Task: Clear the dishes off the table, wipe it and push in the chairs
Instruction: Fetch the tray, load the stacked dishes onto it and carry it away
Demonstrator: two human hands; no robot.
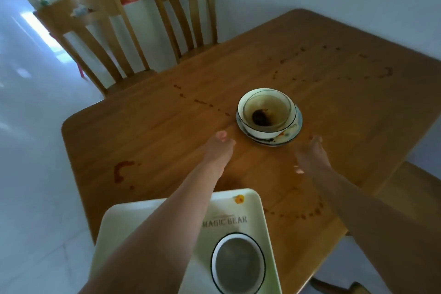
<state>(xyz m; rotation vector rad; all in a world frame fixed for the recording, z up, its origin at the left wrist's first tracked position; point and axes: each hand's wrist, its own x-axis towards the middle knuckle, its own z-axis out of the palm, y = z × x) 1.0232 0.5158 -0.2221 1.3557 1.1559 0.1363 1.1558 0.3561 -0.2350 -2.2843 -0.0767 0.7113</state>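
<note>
A stack of dishes [269, 117] stands mid-table: a glass bowl with dark residue inside a white bowl, on a plate. My left hand [218, 150] reaches over the wooden table [334, 93], fingers stretched out, just left of and short of the stack. My right hand [310, 155] is extended on the stack's right side, also a little short of it and holding nothing. A pale tray [229, 203] printed "MAGIC BEAR" lies at the near edge under my left forearm, with a white bowl [238, 264] on it.
Brown sauce drips and smears [121, 170] dot the tabletop. Two wooden chairs [95, 38] [183, 7] stand at the far left side, another chair seat [410, 188] at the right. A white wall runs behind the table; pale floor is to the left.
</note>
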